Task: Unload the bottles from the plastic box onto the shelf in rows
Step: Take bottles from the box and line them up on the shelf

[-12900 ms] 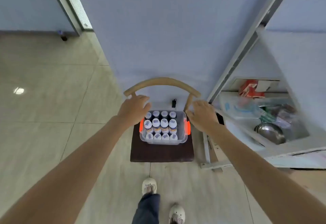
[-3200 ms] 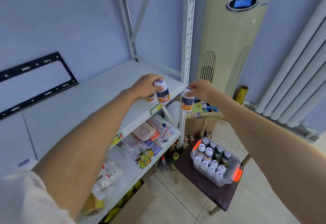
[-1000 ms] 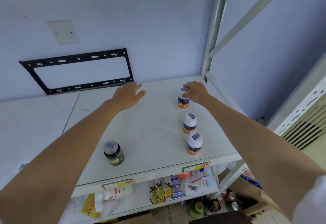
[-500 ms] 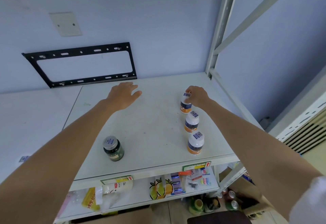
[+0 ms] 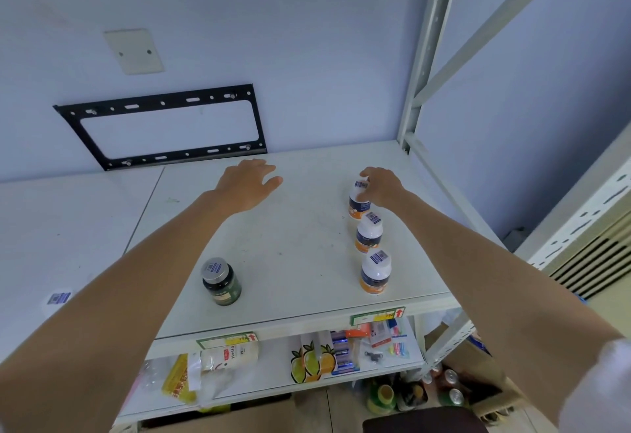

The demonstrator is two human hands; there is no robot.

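Three white bottles with orange bases stand in a line front to back on the right of the white shelf [image 5: 300, 245]: the rear bottle [image 5: 358, 201], the middle bottle [image 5: 368, 235] and the front bottle [image 5: 375, 272]. My right hand [image 5: 384, 187] curls its fingers round the cap of the rear bottle. A dark green bottle [image 5: 222, 281] with a grey cap stands alone at the front left. My left hand [image 5: 247, 184] hovers flat over the back of the shelf, fingers spread, holding nothing. The plastic box is out of view.
A black wall bracket [image 5: 164, 127] hangs behind the shelf. The shelf's upright post [image 5: 421, 57] rises at the back right corner. The lower shelf [image 5: 341, 361] holds packets and small items. Cans and bottles [image 5: 386, 398] stand on the floor beneath. A dark chair seat [image 5: 423, 424] shows at the bottom.
My right hand has stayed on the rear white bottle, shifting little. My left hand remains spread over the shelf. The view has tilted slightly.
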